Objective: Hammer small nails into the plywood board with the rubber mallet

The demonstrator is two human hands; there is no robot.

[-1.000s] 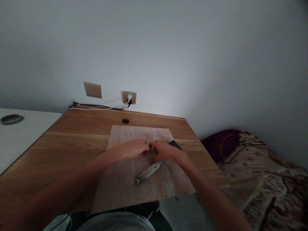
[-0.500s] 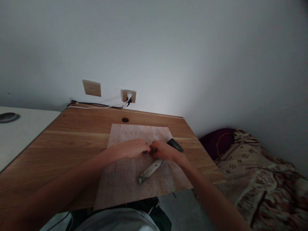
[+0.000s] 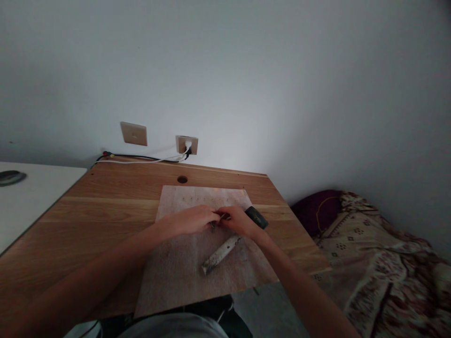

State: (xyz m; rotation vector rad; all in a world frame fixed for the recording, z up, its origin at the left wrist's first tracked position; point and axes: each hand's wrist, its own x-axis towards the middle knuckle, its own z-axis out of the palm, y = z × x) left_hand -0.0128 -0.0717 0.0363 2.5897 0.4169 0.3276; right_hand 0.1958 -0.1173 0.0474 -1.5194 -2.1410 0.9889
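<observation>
A brown wooden desk (image 3: 105, 206) stands against a plain grey wall and bears a pale, thin rectangular board (image 3: 176, 277). Over the board the left hand (image 3: 192, 219) and right hand (image 3: 239, 221) meet fingertip to fingertip. Their fingers are curled narrow about a small dark piece (image 3: 223, 217), but which hand grips it cannot be told. A pale-handled, dark-headed hammer (image 3: 220, 255) lies on the board beneath the right wrist.

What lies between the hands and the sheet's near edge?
A pale elongated tool lies diagonally on the sheet, near the right hand; head view.
</observation>
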